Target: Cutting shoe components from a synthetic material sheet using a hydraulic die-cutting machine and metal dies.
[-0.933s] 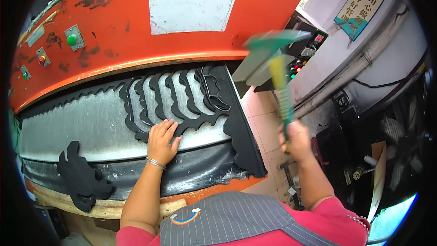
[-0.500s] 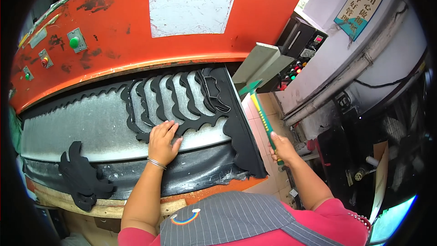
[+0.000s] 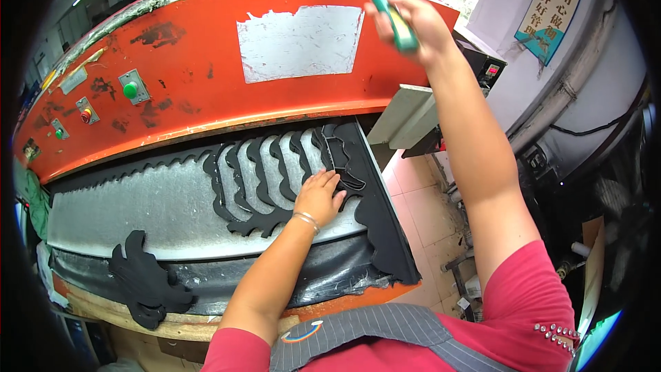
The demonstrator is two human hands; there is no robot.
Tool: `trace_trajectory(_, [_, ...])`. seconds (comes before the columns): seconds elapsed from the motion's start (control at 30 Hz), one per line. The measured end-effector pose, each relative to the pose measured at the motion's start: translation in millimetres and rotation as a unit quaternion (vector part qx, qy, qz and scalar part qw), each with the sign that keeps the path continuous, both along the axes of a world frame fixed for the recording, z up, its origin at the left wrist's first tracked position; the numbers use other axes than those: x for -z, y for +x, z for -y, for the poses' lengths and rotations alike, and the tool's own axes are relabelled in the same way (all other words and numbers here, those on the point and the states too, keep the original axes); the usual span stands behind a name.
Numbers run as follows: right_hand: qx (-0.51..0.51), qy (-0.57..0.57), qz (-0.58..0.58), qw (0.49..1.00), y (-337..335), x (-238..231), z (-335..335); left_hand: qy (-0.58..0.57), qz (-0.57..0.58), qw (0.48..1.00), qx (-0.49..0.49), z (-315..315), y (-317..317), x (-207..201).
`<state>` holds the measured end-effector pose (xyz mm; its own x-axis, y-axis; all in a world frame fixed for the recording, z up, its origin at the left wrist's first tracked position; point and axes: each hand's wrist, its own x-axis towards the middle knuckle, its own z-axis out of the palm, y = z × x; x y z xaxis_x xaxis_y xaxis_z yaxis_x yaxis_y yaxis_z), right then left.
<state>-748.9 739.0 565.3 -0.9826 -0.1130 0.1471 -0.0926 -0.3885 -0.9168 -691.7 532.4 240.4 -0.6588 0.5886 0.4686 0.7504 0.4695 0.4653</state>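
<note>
My left hand (image 3: 320, 198) lies with its fingers stretched out on the scalloped black sheet (image 3: 256, 223). Its fingertips are beside a thin-walled, wavy-edged cutting die (image 3: 337, 153) at the sheet's right end. High up in front of the orange machine, my right hand (image 3: 421, 24) is closed round a green and yellow tool handle (image 3: 399, 26). The tool's upper end runs out of the picture, so its head is hidden. Curved openings in the black sheet show the grey metal bed (image 3: 131, 200) beneath.
An orange machine front (image 3: 186, 89) with green and red buttons rises behind the bed. Cut black pieces (image 3: 146, 279) lie in a pile at the front left. On the right a pale metal plate (image 3: 405, 116) juts out above the tiled floor (image 3: 420, 200).
My right hand has swung the tool up from low on the right to above the machine front. My left hand has slid right along the sheet to the die. The view has shifted slightly.
</note>
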Motion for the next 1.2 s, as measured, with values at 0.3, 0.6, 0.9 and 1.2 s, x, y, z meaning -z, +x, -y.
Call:
trace_trajectory(0.3, [0.115, -0.077, -0.103, 0.985, -14.7, 90.6, -10.5, -0.009, 0.071, 0.997, -0.005, 7.8, 1.6, -10.5])
trace_trajectory(0.6, [0.733, 0.348, -0.037, 0.583, 66.6, 217.4, -255.4, 0.015, -0.02, 1.0, 0.014, -5.8, 9.8, 0.0])
trace_trajectory(0.9, [0.722, 0.426, 0.016, 0.545, 44.7, 217.6, -314.3, -0.012, -0.004, 1.0, -0.001, -6.7, 9.3, -7.3])
trace_trajectory(1.2, [0.739, 0.415, -0.047, 0.529, 43.8, 220.3, -320.9, -0.02, -0.007, 1.0, -0.007, -9.3, 8.8, -6.8])
